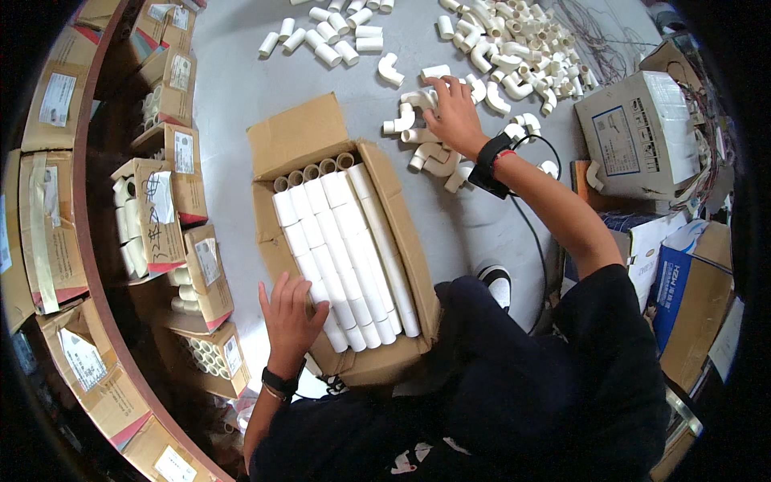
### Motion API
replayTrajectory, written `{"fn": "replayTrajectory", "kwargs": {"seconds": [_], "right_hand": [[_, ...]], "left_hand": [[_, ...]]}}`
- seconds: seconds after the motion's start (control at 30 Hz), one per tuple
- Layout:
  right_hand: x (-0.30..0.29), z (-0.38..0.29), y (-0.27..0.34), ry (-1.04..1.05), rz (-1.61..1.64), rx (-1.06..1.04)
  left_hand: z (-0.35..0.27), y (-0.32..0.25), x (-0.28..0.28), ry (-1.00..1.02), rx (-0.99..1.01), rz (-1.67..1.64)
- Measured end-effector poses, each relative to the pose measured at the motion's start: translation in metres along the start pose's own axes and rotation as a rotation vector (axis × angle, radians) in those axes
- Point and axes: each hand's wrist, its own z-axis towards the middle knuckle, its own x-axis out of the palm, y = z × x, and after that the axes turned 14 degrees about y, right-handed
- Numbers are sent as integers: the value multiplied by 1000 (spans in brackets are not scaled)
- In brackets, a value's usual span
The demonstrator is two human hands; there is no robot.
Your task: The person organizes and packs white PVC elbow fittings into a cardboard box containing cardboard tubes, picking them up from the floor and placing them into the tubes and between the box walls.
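An opened cardboard box (298,134) stands on the floor before me. White plastic pipe couplings (331,241) lie inside it in neat lengthwise rows, with round open ends showing at the far end. My left hand (290,316) is at the box's left wall, fingers apart, the thumb side over the nearest couplings. Beyond the box's right side, my right hand (456,117) reaches over a scatter of white elbow fittings (438,161). Its fingers are spread and curved close to one elbow; whether they touch it I cannot tell. A loose coupling (435,71) lies just past the fingertips.
Loose couplings (327,55) lie on the grey floor ahead. A heap of elbow fittings (530,42) is at the far right. Shelving with fitting boxes (159,211) lines the left. Cartons (632,138) stand on the right. A black cable (533,229) runs from my right wrist.
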Motion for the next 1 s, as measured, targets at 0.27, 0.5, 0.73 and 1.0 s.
{"fn": "replayTrajectory", "kwargs": {"seconds": [0.27,0.5,0.73,1.0], "right_hand": [[2,48,-61,174,-140,79],[-13,68,-64,364,-171,39],[-19,71,-73,467,-213,35],[-22,50,-79,432,-244,140]], "left_hand": [[4,-3,0,39,7,-32],[5,-4,-4,46,-5,-80],[5,-5,-7,11,-28,-13],[2,2,-7,-94,-19,58]]}}
